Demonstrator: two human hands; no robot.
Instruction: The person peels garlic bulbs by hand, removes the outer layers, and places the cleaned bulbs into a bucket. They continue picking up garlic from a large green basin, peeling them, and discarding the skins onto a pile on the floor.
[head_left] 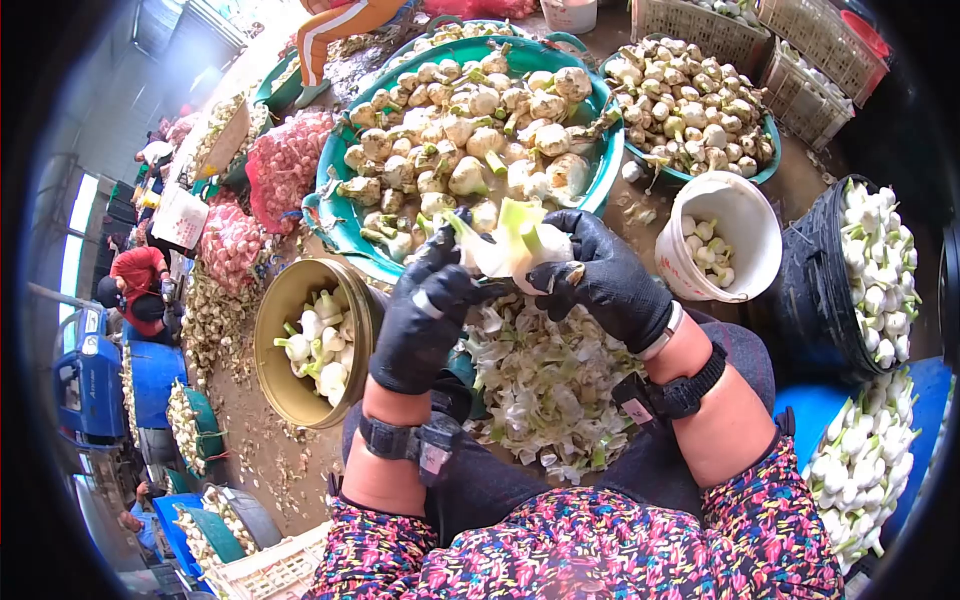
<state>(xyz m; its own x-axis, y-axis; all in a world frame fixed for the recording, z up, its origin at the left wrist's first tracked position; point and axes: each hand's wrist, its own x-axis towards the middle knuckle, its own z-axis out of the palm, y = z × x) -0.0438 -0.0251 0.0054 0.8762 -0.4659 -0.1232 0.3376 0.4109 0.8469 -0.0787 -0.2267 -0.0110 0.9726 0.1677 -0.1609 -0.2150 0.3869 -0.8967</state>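
A white garlic bulb (505, 262) with a pale green cut stem and loosened skin is held up between my two black-gloved hands. My left hand (425, 310) grips its left side, with a light band showing across the fingers. Around the right side of the same bulb my right hand (610, 280) is closed; a small brownish bit shows by its fingertips. Below the hands, between my knees, lies a heap of garlic peelings (545, 375). Just beyond them stands a green tub (603, 180) full of unpeeled garlic bulbs (470, 175).
On the left stands a yellow-brown bucket (268, 330) with peeled bulbs; on the right are a white bucket (670, 235) with some bulbs and a full black bucket (810, 270). Another garlic tub (770, 160) and crates (700, 28) stand behind. Other people work farther off.
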